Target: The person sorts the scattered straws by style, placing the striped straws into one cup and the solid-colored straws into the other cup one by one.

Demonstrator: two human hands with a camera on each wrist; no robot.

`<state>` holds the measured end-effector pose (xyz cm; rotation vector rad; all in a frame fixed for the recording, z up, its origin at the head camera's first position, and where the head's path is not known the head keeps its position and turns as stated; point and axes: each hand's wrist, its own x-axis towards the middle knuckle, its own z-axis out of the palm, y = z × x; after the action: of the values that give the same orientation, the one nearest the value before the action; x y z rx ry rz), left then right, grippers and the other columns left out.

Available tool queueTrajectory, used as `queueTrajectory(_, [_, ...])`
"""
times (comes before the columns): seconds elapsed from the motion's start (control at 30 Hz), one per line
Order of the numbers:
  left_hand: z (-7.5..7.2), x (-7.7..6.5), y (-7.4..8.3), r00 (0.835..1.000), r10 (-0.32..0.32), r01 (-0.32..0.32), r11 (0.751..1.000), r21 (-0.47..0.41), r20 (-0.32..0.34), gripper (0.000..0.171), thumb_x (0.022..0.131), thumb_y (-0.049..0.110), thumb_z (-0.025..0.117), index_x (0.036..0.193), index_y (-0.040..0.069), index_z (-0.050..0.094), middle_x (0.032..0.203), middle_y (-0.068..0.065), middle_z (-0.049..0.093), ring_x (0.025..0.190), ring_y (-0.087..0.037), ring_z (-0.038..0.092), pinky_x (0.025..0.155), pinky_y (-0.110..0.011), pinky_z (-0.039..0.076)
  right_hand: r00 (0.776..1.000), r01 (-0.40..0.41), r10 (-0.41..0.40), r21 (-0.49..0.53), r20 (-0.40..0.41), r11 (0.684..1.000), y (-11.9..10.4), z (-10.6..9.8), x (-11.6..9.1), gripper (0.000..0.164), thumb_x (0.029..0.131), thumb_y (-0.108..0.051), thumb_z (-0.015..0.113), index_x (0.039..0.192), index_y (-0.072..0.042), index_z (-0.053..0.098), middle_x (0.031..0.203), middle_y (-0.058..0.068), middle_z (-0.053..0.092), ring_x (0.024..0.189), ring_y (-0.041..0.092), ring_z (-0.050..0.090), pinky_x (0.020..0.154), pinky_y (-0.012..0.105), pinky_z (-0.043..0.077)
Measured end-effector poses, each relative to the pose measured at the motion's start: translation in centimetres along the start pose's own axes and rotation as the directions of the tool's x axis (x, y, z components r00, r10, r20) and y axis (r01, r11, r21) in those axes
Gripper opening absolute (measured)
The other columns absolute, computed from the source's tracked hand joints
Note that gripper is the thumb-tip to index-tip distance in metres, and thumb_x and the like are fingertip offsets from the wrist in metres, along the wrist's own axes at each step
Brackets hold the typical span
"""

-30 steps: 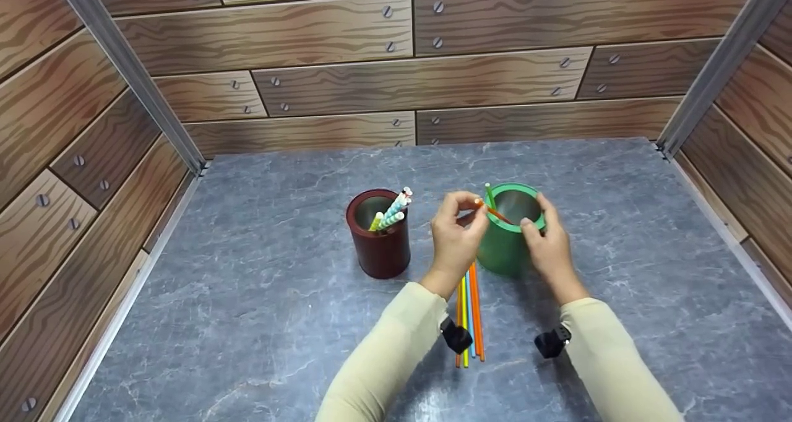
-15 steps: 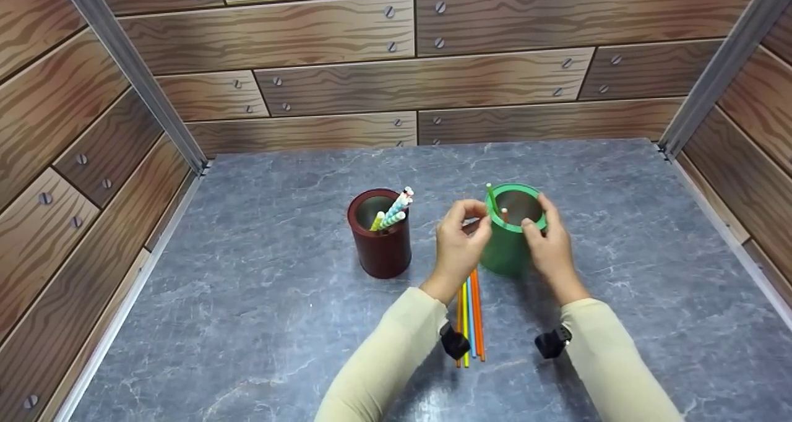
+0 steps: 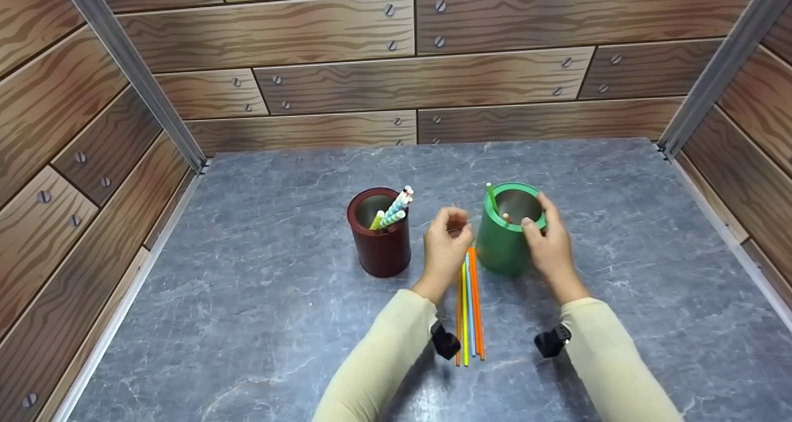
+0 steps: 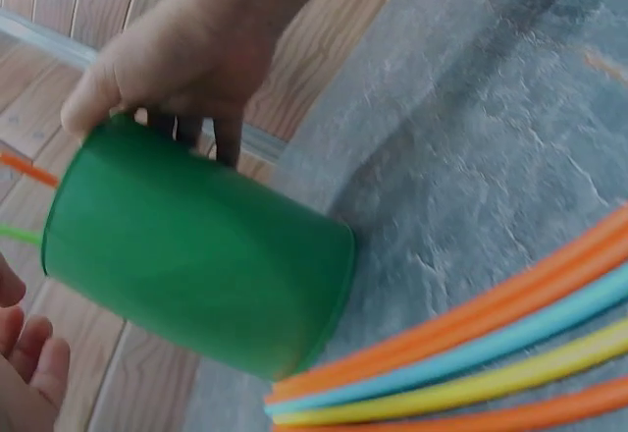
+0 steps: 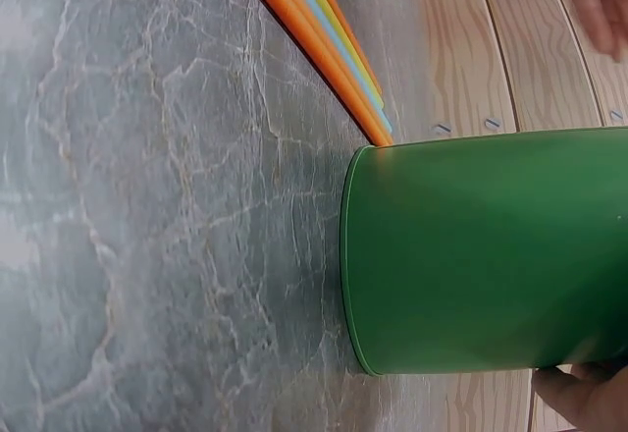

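Observation:
The green cup (image 3: 501, 252) stands upright, and my right hand (image 3: 552, 244) grips its rim from the right, thumb at the near side. Inside it lean a green straw (image 3: 492, 197) and an orange straw (image 3: 507, 218), whose ends also show past the rim in the left wrist view. My left hand (image 3: 444, 245) hovers between the two cups, fingers loosely bent and holding nothing. Below that hand, several plain straws (image 3: 475, 310) in orange, blue and yellow lie side by side on the table, their far ends close to the green cup's base.
To the left stands a dark red cup (image 3: 382, 255) with several patterned paper straws (image 3: 396, 208) leaning right. The grey marbled table (image 3: 247, 273) is bounded by wood-patterned walls (image 3: 334, 88) at the back and both sides.
The left hand has let go of the orange straw, which dropped deeper into the green cup, and has moved left and toward me. The right hand stays on the cup.

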<state>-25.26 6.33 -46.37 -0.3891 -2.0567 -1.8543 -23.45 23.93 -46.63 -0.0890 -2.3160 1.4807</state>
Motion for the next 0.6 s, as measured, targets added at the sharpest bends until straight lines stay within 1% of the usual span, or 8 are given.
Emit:
queueTrajectory(0.1, [-0.4,-0.1,-0.6,0.997,-0.083,0.083,0.996,0.029,0.002,0.017,0.074,-0.005,0.059,0.091,-0.001,0.059,0.087,-0.010,0.062,0.082,-0.018,0.063,0.073,-0.022,0.051,1.000,0.003,-0.003,-0.001,0.004,1.000,0.0,0.0,0.0,0.059,0.088,-0.013,0.047,0.142,0.001,0.030,0.145,0.023,0.032,0.133,0.037,0.030,0.106,0.050,0.026])
queueTrajectory(0.17, [-0.7,-0.1,-1.0,0.992,-0.126,0.125,0.989,0.085,0.009,0.020,0.072,-0.005,0.059,0.091,0.000,0.059,0.088,-0.008,0.062,0.083,-0.021,0.063,0.073,-0.022,0.050,1.000,0.005,-0.005,-0.002,0.005,1.000,0.0,-0.1,0.1,0.059,0.088,-0.013,0.047,0.142,0.002,0.030,0.145,0.023,0.031,0.133,0.037,0.029,0.106,0.050,0.025])
queueTrajectory(0.23, [-0.9,-0.3,-1.4,0.985,-0.170,0.164,0.975,0.153,0.025,0.023,0.069,-0.005,0.060,0.092,0.001,0.060,0.090,-0.008,0.063,0.082,-0.021,0.063,0.072,-0.022,0.049,1.000,0.004,-0.004,-0.005,0.007,1.000,0.0,-0.1,0.1,0.058,0.088,-0.013,0.047,0.142,0.001,0.030,0.145,0.023,0.031,0.133,0.038,0.029,0.106,0.051,0.025])
queueTrajectory(0.3, [-1.0,-0.6,-1.8,0.976,-0.213,0.196,0.955,0.225,0.053,0.026,0.067,-0.005,0.062,0.093,0.001,0.060,0.091,-0.009,0.064,0.081,-0.020,0.062,0.070,-0.022,0.048,1.000,0.004,-0.004,-0.003,0.008,1.000,-0.1,-0.1,0.0,0.059,0.088,-0.013,0.047,0.142,0.002,0.029,0.145,0.023,0.031,0.133,0.038,0.029,0.106,0.051,0.026])
queueTrajectory(0.37, [-1.1,-0.9,-2.2,0.961,-0.262,0.226,0.929,0.294,0.087,0.029,0.066,-0.004,0.064,0.094,0.002,0.061,0.091,-0.010,0.064,0.078,-0.018,0.061,0.068,-0.022,0.047,1.000,0.002,-0.002,-0.004,0.009,1.000,-0.1,-0.1,0.0,0.059,0.088,-0.013,0.047,0.142,0.001,0.029,0.145,0.023,0.032,0.133,0.037,0.030,0.106,0.050,0.026])
queueTrajectory(0.47, [-1.1,-1.4,-2.7,0.930,-0.343,0.274,0.886,0.375,0.130,0.031,0.065,-0.003,0.067,0.095,0.002,0.061,0.086,-0.009,0.062,0.073,-0.015,0.056,0.066,-0.022,0.045,1.000,-0.003,0.003,0.002,0.012,1.000,-0.1,0.0,0.0,0.059,0.088,-0.013,0.047,0.143,0.001,0.029,0.146,0.022,0.031,0.133,0.036,0.030,0.106,0.050,0.026])
queueTrajectory(0.5, [-1.1,-1.5,-2.9,0.918,-0.373,0.293,0.870,0.397,0.138,0.032,0.065,-0.002,0.067,0.096,0.002,0.061,0.084,-0.008,0.061,0.071,-0.014,0.053,0.065,-0.022,0.044,1.000,-0.006,0.006,0.006,0.014,1.000,-0.1,0.0,0.0,0.059,0.089,-0.013,0.047,0.143,0.000,0.029,0.146,0.022,0.031,0.133,0.036,0.029,0.106,0.050,0.026])
queueTrajectory(0.6, [-1.0,-2.0,-3.3,0.889,-0.434,0.325,0.822,0.467,0.145,0.033,0.065,-0.001,0.068,0.097,0.003,0.061,0.080,-0.005,0.059,0.070,-0.013,0.049,0.064,-0.023,0.043,1.000,-0.008,0.007,0.018,0.015,1.000,-0.1,0.0,0.0,0.059,0.089,-0.012,0.047,0.143,0.000,0.028,0.146,0.021,0.031,0.133,0.035,0.029,0.105,0.050,0.027])
